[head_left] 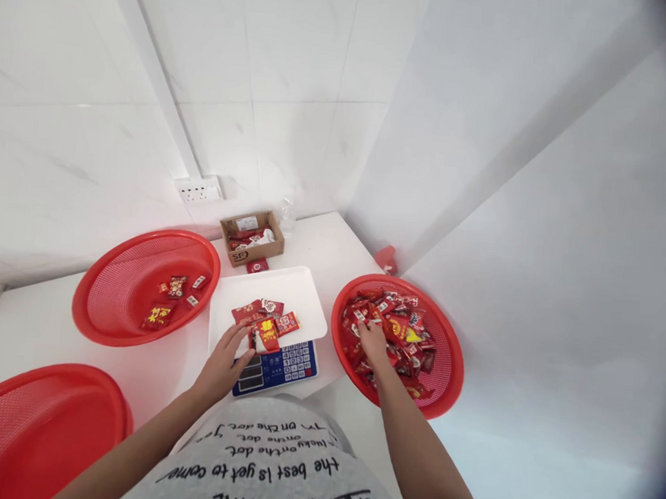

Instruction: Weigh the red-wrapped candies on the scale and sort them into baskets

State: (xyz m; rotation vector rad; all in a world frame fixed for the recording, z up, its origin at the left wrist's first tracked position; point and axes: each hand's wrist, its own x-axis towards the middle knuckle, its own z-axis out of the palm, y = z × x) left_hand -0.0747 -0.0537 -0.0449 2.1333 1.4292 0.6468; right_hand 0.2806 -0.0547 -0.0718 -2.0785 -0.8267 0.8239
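Note:
My left hand point(227, 363) rests at the front left of a white scale pan point(311, 309), its fingers apart beside several small red packets. Nearest its fingertips lies a red packet with yellow print point(266, 334). Below the pan shows the scale's blue keypad panel point(273, 373). Over on the right, my right hand point(373, 342) reaches into a red mesh basket point(453, 376) heaped with small red snack packets point(406, 338). Its fingers are closed at the tips on a small red packet, partly hidden among the others.
A second red basket point(110, 257) with a few packets stands left of the scale. Another red basket point(59, 413) is at the lower left. Behind the scale are a small cardboard box point(258, 256) holding packets and a clear plastic item point(287, 214). Walls enclose the back and right.

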